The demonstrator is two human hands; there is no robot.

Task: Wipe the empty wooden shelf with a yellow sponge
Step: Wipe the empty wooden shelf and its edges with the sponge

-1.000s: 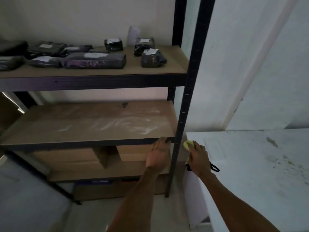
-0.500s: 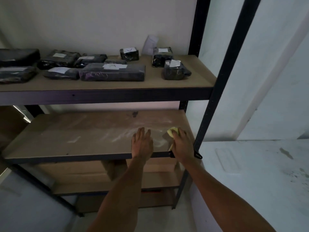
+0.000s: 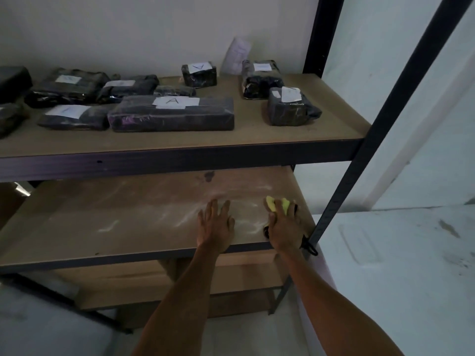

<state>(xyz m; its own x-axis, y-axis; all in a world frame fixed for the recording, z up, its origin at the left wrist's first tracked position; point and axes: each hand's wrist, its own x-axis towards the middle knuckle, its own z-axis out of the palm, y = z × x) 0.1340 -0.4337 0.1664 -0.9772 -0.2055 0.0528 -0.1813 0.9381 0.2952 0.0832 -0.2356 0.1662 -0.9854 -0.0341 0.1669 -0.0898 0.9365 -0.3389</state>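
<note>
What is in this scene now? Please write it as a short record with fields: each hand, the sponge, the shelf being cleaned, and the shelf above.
left hand: flat on the board, holds nothing
right hand: pressing the sponge down
yellow sponge: under the right fingers, near the right end
empty wooden shelf: bare, with pale dusty streaks
upper shelf: dark wrapped packages with white labels

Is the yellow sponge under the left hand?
No, the yellow sponge sits under the right hand; the left hand lies flat on the shelf.
</note>
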